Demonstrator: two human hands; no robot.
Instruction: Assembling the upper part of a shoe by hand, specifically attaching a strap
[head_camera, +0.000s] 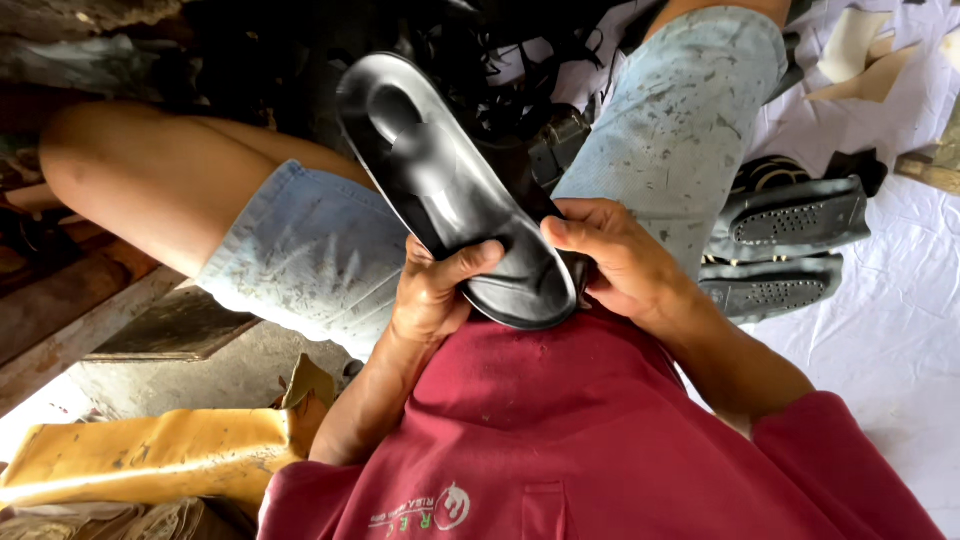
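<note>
Gripping a smooth, glossy black rubber shoe sole (450, 190) by its near end, left hand (432, 295) and right hand (610, 258) closed firmly around its moulded edges.

The near end of the black sole (450, 190) is lying hidden under the left hand (432, 290) and right hand (610, 255), whose palms are facing away. Two more soles (780, 250) on the right are sitting partly behind the right thigh. The dark heap (480, 60) at the far side is blurring into shadow, and the yellow sheet (150, 455) is running off the left edge.
</note>
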